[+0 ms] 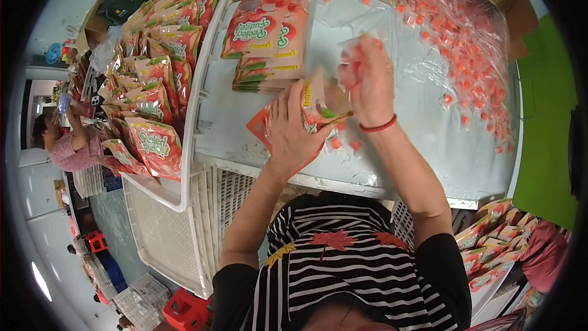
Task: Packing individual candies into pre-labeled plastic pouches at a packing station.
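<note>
My left hand point(293, 129) grips a red and green snack pouch point(318, 101) and holds it upright with its mouth open. Above the pouch's mouth, my right hand point(365, 79) is closed around a handful of small clear-wrapped orange candies. A few loose candies point(343, 143) lie on the white tabletop point(392, 147) just below the pouch. A flat stack of empty pouches point(269, 40) lies beyond my left hand. To the right spreads a big clear plastic bag of the same orange candies point(465, 43).
A long white tray point(195, 95) at left is packed with several filled pouches. White slatted crates point(208, 220) stand below the table edge. More filled pouches point(493, 239) sit in a bin at lower right. Another person point(73, 147) works at far left.
</note>
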Demonstrator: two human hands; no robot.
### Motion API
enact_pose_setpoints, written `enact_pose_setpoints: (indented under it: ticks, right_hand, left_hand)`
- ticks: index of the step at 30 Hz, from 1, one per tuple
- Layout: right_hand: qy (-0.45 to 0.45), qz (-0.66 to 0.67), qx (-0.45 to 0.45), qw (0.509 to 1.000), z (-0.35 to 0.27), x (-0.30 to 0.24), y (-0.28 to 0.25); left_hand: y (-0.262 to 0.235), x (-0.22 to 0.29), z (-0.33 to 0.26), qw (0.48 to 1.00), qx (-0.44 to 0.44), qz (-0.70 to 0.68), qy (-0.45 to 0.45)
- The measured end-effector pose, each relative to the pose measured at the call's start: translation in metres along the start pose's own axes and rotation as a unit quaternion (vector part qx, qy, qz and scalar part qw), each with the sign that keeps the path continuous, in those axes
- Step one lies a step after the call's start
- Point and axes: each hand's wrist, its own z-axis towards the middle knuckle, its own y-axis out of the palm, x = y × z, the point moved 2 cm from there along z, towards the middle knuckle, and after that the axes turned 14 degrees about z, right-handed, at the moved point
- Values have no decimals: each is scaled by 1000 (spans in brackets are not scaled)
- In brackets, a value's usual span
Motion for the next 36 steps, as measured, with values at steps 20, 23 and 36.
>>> enact_pose_setpoints:
  ticks: [20,23,36]
  right_hand:
    - [-329,-558,-270,712,-36,-24,-10]
    - [-288,-719,-311,551,-64,7,-37]
    - [-259,-799,-274,468,-50,47,-73]
  left_hand:
    - [-20,-14,10,989,66,-112,-65]
    - [-28,-34,0,980,185,-50,-53]
    - [-41,-45,-25,984,123,-88,-95]
